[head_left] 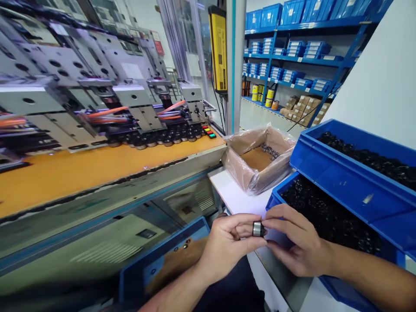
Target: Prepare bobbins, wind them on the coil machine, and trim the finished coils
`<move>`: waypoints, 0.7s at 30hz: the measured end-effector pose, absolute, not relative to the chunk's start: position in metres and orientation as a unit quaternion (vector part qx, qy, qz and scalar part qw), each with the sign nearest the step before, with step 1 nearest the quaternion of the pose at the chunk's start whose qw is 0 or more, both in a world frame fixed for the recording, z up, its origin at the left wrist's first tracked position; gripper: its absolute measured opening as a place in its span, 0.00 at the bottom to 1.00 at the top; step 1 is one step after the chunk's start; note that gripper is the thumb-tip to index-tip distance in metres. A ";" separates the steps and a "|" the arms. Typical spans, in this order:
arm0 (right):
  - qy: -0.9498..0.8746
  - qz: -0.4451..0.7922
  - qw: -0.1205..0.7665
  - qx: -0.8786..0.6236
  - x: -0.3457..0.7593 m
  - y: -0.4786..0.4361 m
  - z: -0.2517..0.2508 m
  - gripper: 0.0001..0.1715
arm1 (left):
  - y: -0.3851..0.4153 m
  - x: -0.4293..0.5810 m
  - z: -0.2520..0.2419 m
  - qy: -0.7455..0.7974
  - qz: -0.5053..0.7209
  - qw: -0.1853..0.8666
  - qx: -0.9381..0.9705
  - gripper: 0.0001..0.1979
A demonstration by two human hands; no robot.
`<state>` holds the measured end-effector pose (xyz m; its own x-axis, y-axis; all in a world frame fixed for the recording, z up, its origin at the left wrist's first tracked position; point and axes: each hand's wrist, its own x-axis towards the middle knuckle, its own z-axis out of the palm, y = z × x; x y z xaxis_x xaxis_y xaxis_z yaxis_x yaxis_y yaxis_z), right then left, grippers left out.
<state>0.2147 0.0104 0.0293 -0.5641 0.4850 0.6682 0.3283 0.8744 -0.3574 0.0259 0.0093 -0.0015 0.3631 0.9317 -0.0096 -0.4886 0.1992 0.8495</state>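
Observation:
In front of me, my left hand (227, 240) pinches a short silver metal ring (256, 229) between thumb and fingers. A small black plastic part (262, 231) sits against the ring's right side; I cannot tell how deep it goes in. My right hand (297, 240) has its thumb and fingertips closed around that black part, meeting the left fingertips. Just beyond the right hand stands a blue bin (274, 197) filled with loose black plastic parts (328, 212).
A second blue bin (344, 182) of black parts rests above the first. A plastic-lined cardboard box (238, 167) holds several metal rings. Machine fixtures (139, 117) line the orange worktop (81, 173), with rows of black-and-metal pieces (169, 136). Below left is another blue bin (130, 277).

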 end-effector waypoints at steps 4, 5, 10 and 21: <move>-0.891 0.047 0.393 -0.224 0.216 0.013 0.027 0.18 | 0.009 0.024 -0.004 0.269 0.486 0.731 0.395 0.18; -0.892 0.037 0.393 -0.218 0.216 0.013 0.027 0.17 | 0.009 0.023 -0.004 0.269 0.484 0.734 0.393 0.19; -0.897 -0.004 0.391 -0.206 0.216 0.012 0.026 0.17 | 0.009 0.021 -0.003 0.289 0.468 0.739 0.390 0.19; -0.892 -0.033 0.403 -0.203 0.219 0.010 0.019 0.26 | 0.001 0.032 -0.002 0.311 0.579 0.549 0.517 0.19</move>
